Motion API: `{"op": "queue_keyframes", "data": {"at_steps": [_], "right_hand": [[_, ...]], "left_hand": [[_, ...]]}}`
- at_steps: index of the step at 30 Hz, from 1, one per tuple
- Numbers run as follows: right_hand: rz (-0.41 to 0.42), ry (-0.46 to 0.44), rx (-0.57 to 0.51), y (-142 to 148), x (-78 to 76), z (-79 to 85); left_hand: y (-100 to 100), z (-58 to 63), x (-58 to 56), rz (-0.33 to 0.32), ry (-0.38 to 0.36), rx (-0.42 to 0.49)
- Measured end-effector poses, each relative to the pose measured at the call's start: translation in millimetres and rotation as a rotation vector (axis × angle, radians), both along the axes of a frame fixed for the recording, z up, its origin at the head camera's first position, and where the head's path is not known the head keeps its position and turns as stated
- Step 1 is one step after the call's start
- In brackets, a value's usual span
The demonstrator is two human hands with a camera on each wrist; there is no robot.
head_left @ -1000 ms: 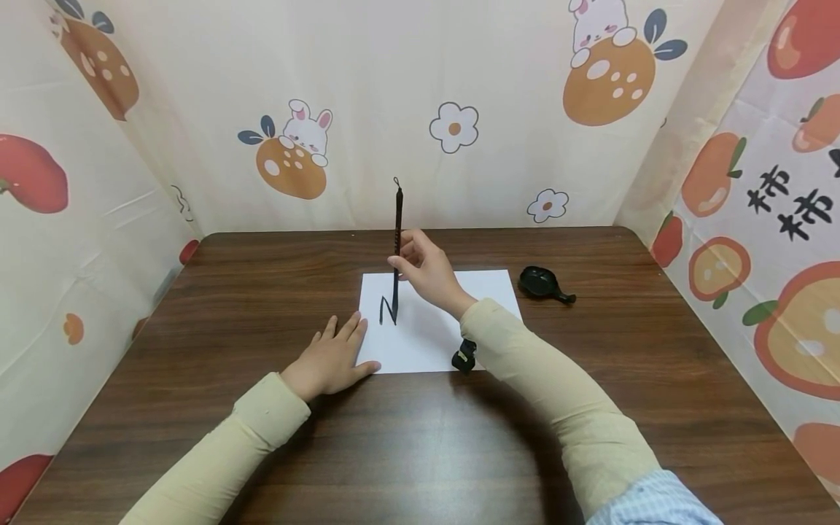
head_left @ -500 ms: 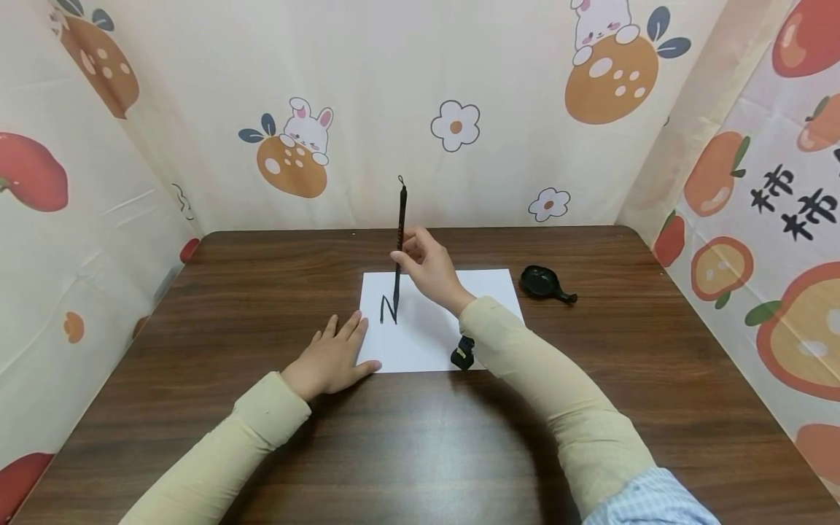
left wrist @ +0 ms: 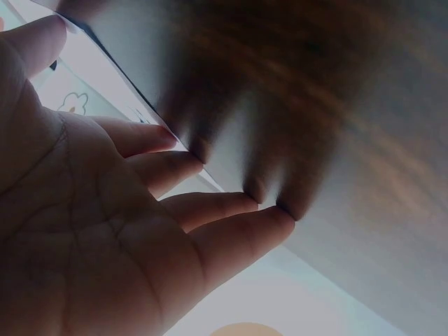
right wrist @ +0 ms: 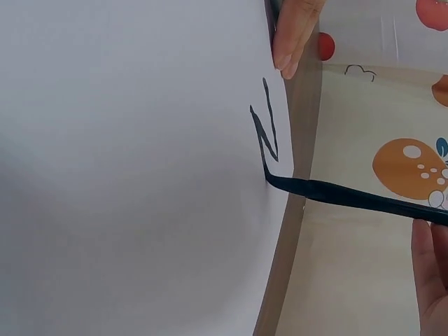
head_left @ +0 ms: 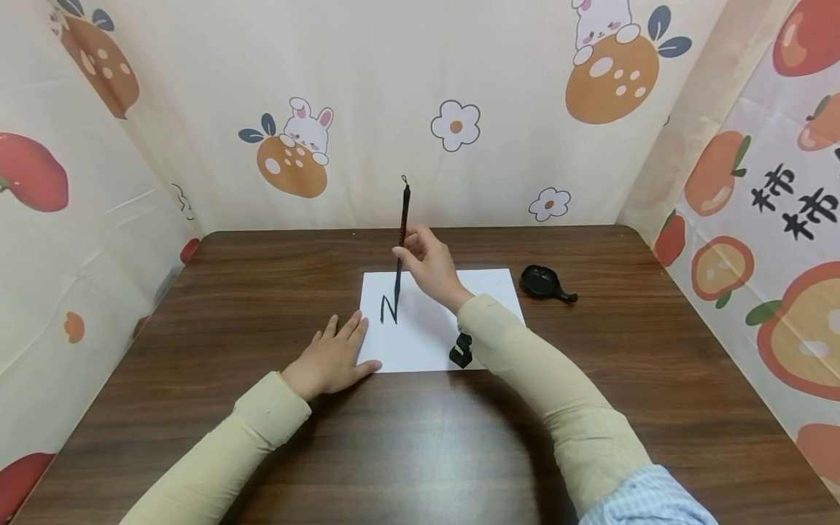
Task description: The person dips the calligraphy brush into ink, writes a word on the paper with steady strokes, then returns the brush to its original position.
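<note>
My right hand [head_left: 429, 266] pinches a dark writing brush [head_left: 403, 211] by its shaft, thumb on the near side. The brush stands nearly upright over a white sheet of paper [head_left: 420, 346]. In the right wrist view, its bent tip touches the paper at the upper end of the N's last stroke. That black letter N [head_left: 385, 309] is near the sheet's left edge. My left hand [head_left: 331, 357] lies with fingers spread, fingertips and thumb at the paper's left edge. The left wrist view shows its palm [left wrist: 91, 217] and fingertips meeting the brown surface.
A small black dish with a stubby handle [head_left: 540, 282] sits right of the paper on the brown wooden table [head_left: 420, 445]. A black device [head_left: 462, 352] is at my right wrist. Printed cloth walls [head_left: 380, 109] enclose the table's back and sides.
The brush tip has moved up the sheet, along the N's right stroke. My right hand has shifted slightly up and right, the brush's top leaning further right. My left hand stays in place.
</note>
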State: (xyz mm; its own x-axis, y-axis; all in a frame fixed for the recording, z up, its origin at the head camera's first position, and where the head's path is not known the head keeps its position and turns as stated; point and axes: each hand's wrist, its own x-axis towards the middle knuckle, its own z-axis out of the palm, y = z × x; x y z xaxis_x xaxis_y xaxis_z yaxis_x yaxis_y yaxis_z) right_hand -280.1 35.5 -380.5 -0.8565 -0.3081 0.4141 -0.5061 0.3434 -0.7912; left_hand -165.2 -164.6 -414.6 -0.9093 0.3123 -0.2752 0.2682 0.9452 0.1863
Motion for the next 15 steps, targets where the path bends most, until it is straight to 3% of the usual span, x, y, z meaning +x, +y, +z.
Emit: {"op": "queue_keyframes", "data": {"at_steps": [15], "right_hand": [[-0.035,0.041,-0.026,1.0,-3.4,-5.1]], "left_hand": [[0.6,1.6,0.0,-0.003,-0.006,-0.001]]}}
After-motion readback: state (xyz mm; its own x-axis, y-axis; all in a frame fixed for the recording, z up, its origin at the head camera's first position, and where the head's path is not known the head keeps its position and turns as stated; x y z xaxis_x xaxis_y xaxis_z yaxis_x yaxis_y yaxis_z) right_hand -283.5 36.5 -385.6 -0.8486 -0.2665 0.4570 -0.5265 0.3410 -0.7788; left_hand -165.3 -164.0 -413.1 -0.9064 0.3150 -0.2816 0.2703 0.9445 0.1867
